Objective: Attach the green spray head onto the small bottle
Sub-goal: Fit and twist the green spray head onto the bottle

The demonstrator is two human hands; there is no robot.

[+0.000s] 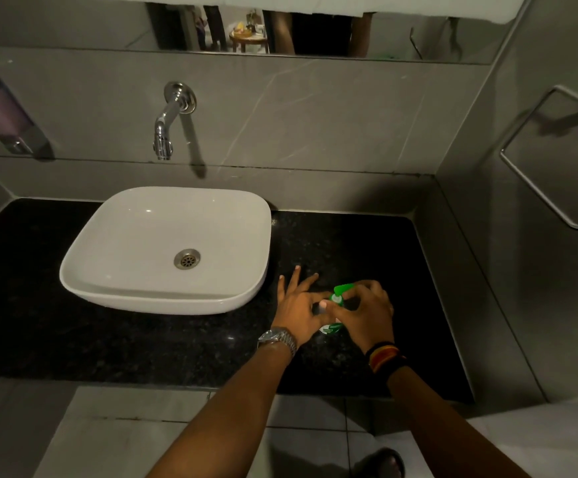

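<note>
Gripping small bottle (332, 327) upright, both hands closed on it, green spray head (342, 290) nozzle pointing right

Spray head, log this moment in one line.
spray head: on small bottle | right hand: on head | left hand: steadying | counter

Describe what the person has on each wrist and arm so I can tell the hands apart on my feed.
The left hand has a silver metal-link wristwatch on its wrist. The right hand has a stack of bands in black, red and yellow on its wrist. Both forearms are bare, with no sleeves or gloves in view.
</note>
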